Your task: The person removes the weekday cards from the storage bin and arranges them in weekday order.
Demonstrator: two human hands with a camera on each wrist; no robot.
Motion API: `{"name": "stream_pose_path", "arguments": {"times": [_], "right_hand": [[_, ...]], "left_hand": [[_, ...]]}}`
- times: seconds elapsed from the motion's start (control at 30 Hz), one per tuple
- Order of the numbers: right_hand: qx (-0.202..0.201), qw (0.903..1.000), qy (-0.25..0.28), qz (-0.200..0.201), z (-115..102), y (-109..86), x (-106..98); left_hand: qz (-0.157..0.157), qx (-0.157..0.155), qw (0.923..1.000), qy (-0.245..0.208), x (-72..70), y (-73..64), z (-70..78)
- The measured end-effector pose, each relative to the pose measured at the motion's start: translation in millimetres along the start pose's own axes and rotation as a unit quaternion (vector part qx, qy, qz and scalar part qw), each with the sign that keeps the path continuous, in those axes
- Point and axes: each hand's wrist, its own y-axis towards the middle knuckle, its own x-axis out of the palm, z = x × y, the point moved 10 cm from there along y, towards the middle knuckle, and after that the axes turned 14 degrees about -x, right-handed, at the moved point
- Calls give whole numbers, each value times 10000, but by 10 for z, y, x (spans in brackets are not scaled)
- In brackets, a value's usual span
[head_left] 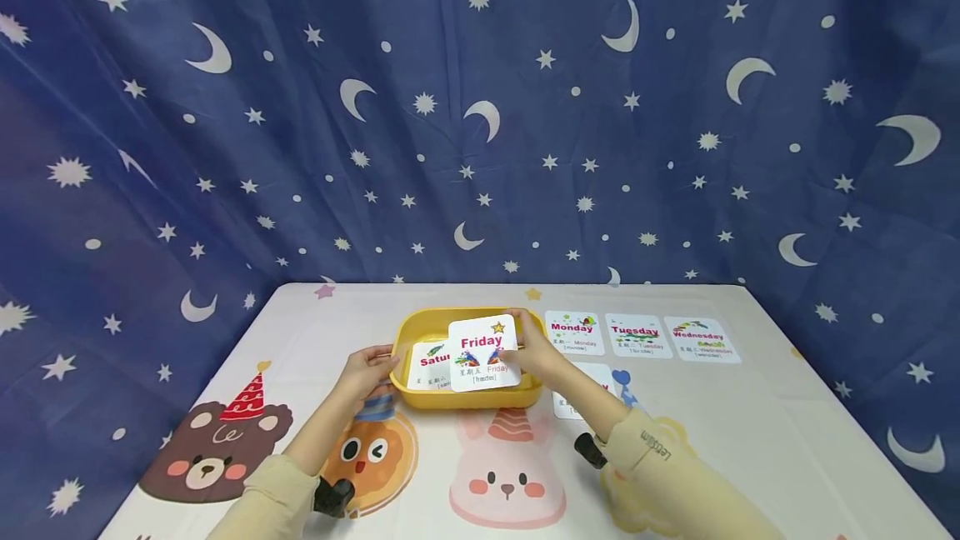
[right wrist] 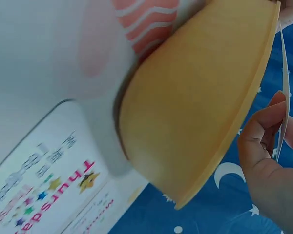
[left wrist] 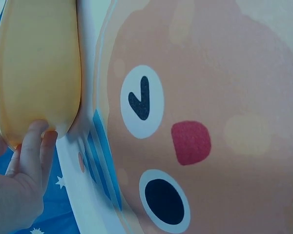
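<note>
A yellow plastic tray (head_left: 465, 399) stands on the table, and my left hand (head_left: 365, 372) pinches its left rim, thumb inside and fingers against the outer wall (left wrist: 39, 63). Over the tray, my right hand (head_left: 534, 347) holds a white Friday card (head_left: 471, 329) by its right side; the right wrist view shows this card (right wrist: 284, 83) edge-on between thumb and fingers. Partly behind it, a Saturday card (head_left: 429, 367) lies inside the tray. Whether more cards lie under that one, I cannot tell.
Right of the tray, Monday (head_left: 573, 333), Tuesday (head_left: 638, 337) and Wednesday (head_left: 702, 340) cards lie in a row. Below Monday, my right forearm partly covers a Thursday card (right wrist: 63, 180). A blue star-and-moon curtain (head_left: 480, 148) hangs behind the cartoon-printed tablecloth (head_left: 757, 440).
</note>
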Motion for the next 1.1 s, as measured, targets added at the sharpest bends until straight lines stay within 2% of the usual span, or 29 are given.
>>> {"name": "stream_pose_path", "arguments": {"times": [0.23,0.5,0.87,1.1], "right_hand": [[18,9999,-42,120,-24,-225,-269],[10,9999,114,30,29,-446,-585],[216,9994,-241,-82,287,-809,-1122],[416,9985,-366,17,523,-1015,-1435]], "left_hand": [[17,16,10000,-19,-7,-4,11],[42,3,10000,55,-6,5,15],[72,-87,9998,145,24,9,-13],[42,-37,9999,155,20,3,21]]}}
